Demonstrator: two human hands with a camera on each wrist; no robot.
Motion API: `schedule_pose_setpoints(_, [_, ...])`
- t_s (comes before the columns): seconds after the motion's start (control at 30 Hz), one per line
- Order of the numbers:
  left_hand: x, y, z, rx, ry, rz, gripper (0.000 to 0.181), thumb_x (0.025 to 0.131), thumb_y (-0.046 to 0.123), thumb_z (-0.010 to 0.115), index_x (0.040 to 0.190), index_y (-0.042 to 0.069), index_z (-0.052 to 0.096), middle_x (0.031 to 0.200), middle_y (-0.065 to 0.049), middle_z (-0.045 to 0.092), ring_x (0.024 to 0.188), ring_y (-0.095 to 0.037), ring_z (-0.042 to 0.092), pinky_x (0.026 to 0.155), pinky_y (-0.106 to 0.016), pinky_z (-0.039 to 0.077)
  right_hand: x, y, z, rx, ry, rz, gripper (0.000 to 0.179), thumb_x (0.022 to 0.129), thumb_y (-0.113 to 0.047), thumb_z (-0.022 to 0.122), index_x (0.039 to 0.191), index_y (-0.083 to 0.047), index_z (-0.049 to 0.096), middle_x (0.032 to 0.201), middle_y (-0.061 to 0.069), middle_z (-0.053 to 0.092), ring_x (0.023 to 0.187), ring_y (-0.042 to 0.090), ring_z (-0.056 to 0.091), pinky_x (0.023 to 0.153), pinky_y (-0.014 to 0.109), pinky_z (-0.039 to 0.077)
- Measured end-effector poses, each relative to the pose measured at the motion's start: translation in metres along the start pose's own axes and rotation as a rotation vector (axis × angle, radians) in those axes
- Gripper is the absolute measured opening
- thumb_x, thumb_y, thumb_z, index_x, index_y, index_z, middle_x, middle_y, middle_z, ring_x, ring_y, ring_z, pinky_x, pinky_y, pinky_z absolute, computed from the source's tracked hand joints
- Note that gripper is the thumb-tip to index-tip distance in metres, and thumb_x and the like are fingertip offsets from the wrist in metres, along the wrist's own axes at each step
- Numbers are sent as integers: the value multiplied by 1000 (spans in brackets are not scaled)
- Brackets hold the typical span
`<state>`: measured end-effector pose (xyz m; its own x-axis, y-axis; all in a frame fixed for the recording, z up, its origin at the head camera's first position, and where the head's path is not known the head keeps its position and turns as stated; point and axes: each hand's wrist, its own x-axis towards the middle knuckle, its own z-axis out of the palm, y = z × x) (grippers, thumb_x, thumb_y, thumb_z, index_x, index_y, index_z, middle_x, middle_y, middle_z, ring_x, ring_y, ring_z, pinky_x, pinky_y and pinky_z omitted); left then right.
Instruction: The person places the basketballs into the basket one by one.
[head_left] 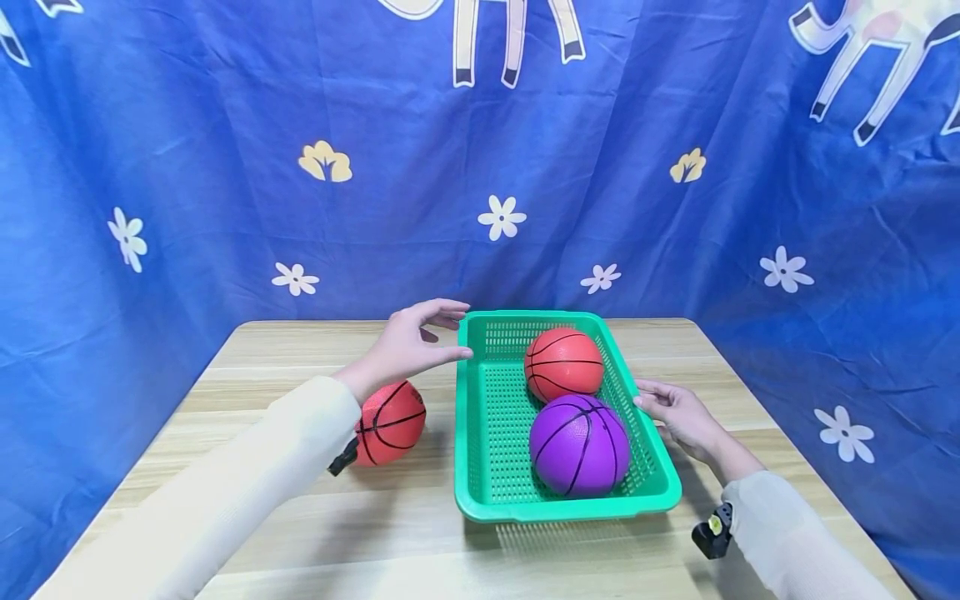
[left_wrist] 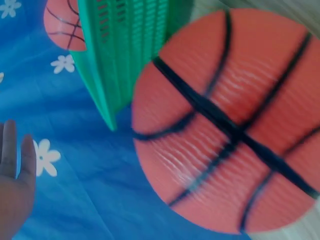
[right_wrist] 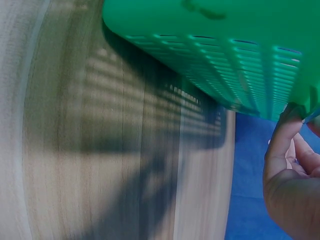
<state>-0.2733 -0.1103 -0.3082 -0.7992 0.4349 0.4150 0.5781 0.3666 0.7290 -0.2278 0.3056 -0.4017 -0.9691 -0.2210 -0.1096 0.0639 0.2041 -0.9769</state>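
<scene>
A green plastic basket [head_left: 468,433] with slotted walls holds an orange-red toy basketball [head_left: 564,363] toward its back and a purple toy basketball [head_left: 580,446] in front. At the basket's right side, my right hand [head_left: 681,423] pinches the rim between thumb and fingers; the right wrist view shows the fingertips [right_wrist: 291,114] at the edge. My left hand [head_left: 408,343] hovers by the left rim with fingers extended and thumb spread, holding nothing. Below the left wrist sits another orange-red toy basketball [head_left: 393,421], partly hidden by the sleeve; it looms large in the left wrist view.
Everything stands on a light wood-grain table [head_left: 300,533]. A blue curtain [head_left: 405,200] printed with flowers and animals closes off the back and both sides. Shadows of the basket and right arm fall across the tabletop in the right wrist view.
</scene>
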Motion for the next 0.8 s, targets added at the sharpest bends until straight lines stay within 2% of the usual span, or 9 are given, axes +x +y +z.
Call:
schedule_pose_setpoints(0.13, [-8,-9,-11,20,54,15,52,78,20,81,125,10,60,116,-7,64,105,-23,60,85,-47,48,0,0,0,9,-4,-6,58,100,-17,51,144,9,26,122,19,56,99,16,62,82,41,53])
schedule_pose_setpoints(0.53, [-49,-45,-35,117,141,-10,52,77,14,81,124,7,60,116,-10,63,105,-26,59,83,-43,49,-1,-3,2,-3,12,17,58,100,-18,52,145,7,26,130,27,49,100,17,62,84,41,52])
schedule_pose_setpoints(0.67, [-63,-57,-41,151,154,-17,57,75,11,81,127,5,58,117,-11,62,105,-27,59,81,-40,50,-1,-4,2,-8,16,19,59,100,-19,52,145,8,26,131,28,48,101,18,61,84,41,52])
schedule_pose_setpoints(0.8, [-79,-70,-45,186,136,-18,61,75,11,82,130,5,56,122,-12,59,108,-27,55,82,-45,48,-2,-4,2,0,18,21,59,100,-19,52,146,7,26,132,29,47,103,19,61,84,41,52])
